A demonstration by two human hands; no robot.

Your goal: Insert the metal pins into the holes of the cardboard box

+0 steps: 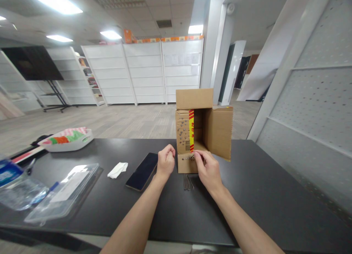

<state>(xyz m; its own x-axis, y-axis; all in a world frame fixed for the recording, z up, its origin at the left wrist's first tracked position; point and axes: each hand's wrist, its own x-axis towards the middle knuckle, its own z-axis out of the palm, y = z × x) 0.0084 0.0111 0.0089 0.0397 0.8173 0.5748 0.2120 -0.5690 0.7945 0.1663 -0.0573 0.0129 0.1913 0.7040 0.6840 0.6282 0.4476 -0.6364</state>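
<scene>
An open cardboard box [183,147] stands on the black table, its opening facing me. Several nail heads dot its left front flap, and a few more show on the lower flap [187,168]. My right hand [210,169] pinches a thin nail [193,156] between thumb and index finger at the lower flap. Left of the box, my left hand [165,162] is closed in the air, its curled fingers hiding whatever may be inside. Several long nails [187,182] lie in a loose row on the table in front of the box, between my hands.
A black phone [143,172] lies beside my left forearm, with a crumpled white tissue [117,170] to its left. Farther left are a clear plastic case [68,191], a plastic bottle [22,191] and a white basket [68,144]. A white perforated panel [316,111] rises at the right.
</scene>
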